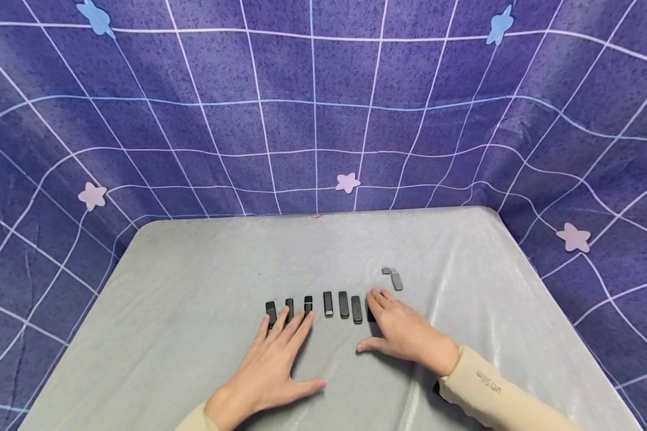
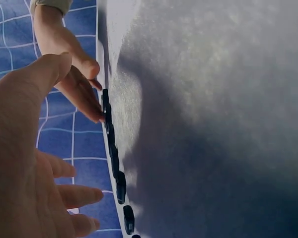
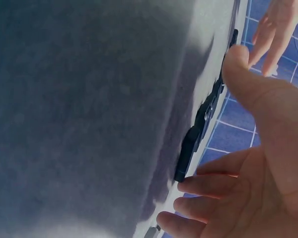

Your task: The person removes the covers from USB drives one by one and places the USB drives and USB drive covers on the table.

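Note:
Several dark USB flash drives stand side by side in a row across the table. My left hand (image 1: 266,372) has its fingers spread over the near ends of the left three: a black drive (image 1: 271,309), a second (image 1: 289,303) and a third with a light band (image 1: 308,301). Whether the fingertips touch them I cannot tell. At the row's right end, my right hand (image 1: 407,330) partly covers a black drive (image 1: 371,314), fingers straight and thumb held apart. Between the hands lie three more drives, one of them with a pale near end (image 1: 327,304).
Beyond the right hand lies a grey USB drive (image 1: 396,280), a small grey cap (image 1: 386,271) beside its tip. Grey cloth covers the table (image 1: 221,251). Purple gridded curtains (image 1: 286,131) with stars enclose its back and sides.

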The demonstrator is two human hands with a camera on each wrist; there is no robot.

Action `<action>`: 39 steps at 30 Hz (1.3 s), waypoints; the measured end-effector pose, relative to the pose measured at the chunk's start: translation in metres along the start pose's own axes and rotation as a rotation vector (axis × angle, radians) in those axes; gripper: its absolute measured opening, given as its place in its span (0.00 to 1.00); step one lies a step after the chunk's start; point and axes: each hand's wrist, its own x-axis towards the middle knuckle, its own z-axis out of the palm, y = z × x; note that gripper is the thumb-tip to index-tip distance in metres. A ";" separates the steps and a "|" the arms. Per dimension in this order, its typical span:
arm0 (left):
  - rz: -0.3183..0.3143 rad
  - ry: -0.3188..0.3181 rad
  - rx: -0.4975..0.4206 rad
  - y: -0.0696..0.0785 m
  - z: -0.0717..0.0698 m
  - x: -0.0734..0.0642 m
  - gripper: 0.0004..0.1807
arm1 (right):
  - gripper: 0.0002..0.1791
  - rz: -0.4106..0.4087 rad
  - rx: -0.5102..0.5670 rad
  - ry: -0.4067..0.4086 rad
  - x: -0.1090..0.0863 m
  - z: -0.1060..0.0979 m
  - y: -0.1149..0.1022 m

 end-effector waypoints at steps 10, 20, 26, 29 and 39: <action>-0.009 0.011 0.001 -0.002 -0.003 0.001 0.61 | 0.47 0.020 0.018 0.064 0.002 0.001 0.000; 0.009 0.034 0.014 0.000 -0.005 0.003 0.61 | 0.26 -0.064 0.019 0.142 0.002 -0.001 0.003; 0.016 0.030 -0.001 0.002 -0.007 0.005 0.60 | 0.11 -0.164 0.015 0.202 -0.002 -0.004 0.006; 0.022 0.024 -0.007 0.003 -0.008 0.007 0.60 | 0.09 -0.174 0.051 0.250 -0.003 -0.005 0.009; 0.030 0.015 -0.045 0.009 -0.010 0.010 0.59 | 0.11 -0.020 0.077 0.340 -0.006 -0.011 0.017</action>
